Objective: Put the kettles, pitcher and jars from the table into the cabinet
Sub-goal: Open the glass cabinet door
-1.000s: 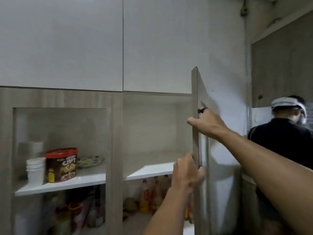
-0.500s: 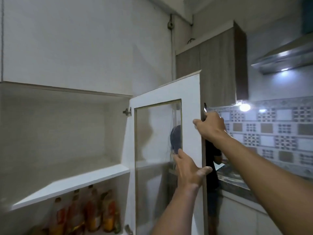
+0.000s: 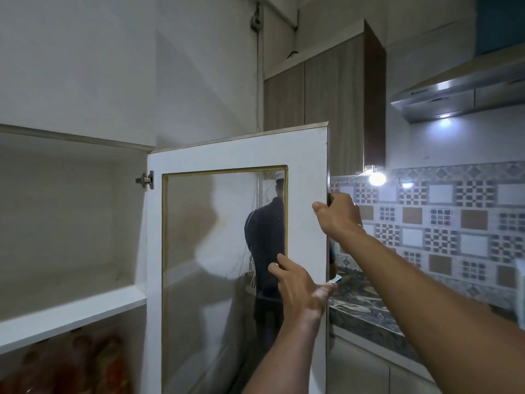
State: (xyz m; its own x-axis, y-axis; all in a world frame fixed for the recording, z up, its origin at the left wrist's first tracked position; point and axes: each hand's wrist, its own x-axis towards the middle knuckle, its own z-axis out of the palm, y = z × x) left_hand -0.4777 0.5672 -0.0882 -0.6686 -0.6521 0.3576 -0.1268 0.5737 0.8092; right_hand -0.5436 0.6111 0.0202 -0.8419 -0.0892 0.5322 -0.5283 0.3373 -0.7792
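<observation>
Cabinet door (image 3: pixel 306 172): white frame with glass pane, swung wide open on the hinge (image 3: pixel 145 180) at its left edge; long axis vertical, inner face toward the camera, free edge pointing right.
Right hand (image 3: pixel 339 216): closed over the door's free right edge, thumb on the near face, fingers wrapped behind — firm hold on the door.
Left hand (image 3: pixel 301 288): open, fingers spread, fingertips on the frame by the pane's right border below the right hand; not gripping anything.
Cabinet (image 3: pixel 71 223): left of the door, upper compartment bare above a white shelf (image 3: pixel 71 317); blurred bottles (image 3: pixel 71 368) beneath that shelf.
Kettles, pitcher, jars: not in view.
Second person (image 3: pixel 265 237): seen through the pane, dark top, behind the door.
Countertop (image 3: pixel 363 311): right of the door, dark stone, below a patterned tile wall (image 3: pixel 454 223).
</observation>
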